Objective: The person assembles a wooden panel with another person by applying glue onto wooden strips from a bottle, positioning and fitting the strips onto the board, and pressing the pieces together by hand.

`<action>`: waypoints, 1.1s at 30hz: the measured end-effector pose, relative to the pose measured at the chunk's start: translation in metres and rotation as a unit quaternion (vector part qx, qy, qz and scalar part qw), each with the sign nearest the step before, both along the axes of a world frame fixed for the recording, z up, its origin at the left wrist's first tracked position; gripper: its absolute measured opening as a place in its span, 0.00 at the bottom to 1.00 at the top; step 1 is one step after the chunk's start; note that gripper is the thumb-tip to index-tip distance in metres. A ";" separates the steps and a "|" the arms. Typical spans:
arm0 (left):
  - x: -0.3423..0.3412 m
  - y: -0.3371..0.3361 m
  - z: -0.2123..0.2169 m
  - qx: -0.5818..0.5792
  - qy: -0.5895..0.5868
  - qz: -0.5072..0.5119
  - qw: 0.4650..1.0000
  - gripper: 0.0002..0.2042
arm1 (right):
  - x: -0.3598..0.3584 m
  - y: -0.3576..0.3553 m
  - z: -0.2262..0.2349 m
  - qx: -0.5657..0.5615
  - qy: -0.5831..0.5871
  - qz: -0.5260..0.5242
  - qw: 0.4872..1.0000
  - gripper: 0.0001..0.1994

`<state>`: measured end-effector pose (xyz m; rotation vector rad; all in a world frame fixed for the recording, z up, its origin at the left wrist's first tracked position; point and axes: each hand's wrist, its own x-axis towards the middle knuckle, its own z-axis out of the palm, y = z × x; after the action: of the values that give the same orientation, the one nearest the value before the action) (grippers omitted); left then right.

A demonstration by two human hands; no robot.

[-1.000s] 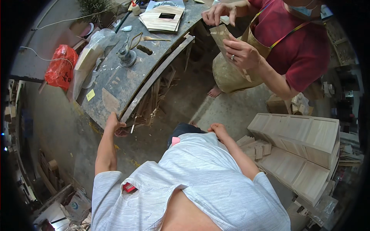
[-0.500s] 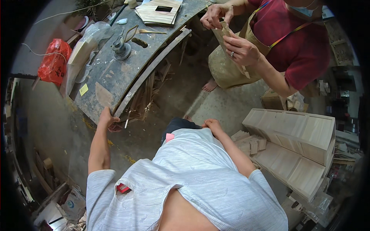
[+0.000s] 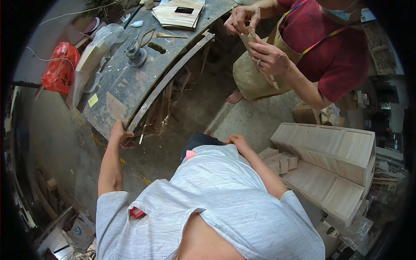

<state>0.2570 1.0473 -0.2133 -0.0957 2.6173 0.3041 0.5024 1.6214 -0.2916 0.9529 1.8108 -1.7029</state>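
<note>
My left hand is at the near corner of the grey workbench, with its fingers curled round the edge. A pale flat patch and a yellow paper note lie on the benchtop close to it. My right hand rests at my waist against my dark trousers. Its fingers are curled in, and whatever they may hold is hidden. Across from me, a co-worker in an apron holds a thin tan strip between both hands.
A round metal tool and stacked wooden panels sit on the bench. Wood strips stand beneath it. A red plastic bag is at the far left. Pale wooden cabinets and small wood blocks are on my right.
The whole view has shifted very slightly. Both my hands stay where they were, and the co-worker still handles the tan strip.
</note>
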 end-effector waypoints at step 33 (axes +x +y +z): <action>-0.013 0.016 0.002 0.032 -0.004 0.066 0.997 0.33 | -0.152 -0.100 0.233 0.150 0.286 0.250 0.913 0.09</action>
<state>0.2441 1.0630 -0.2111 -0.2484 2.5953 0.4332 0.3504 1.5210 -0.0588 0.0279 2.4710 -1.4760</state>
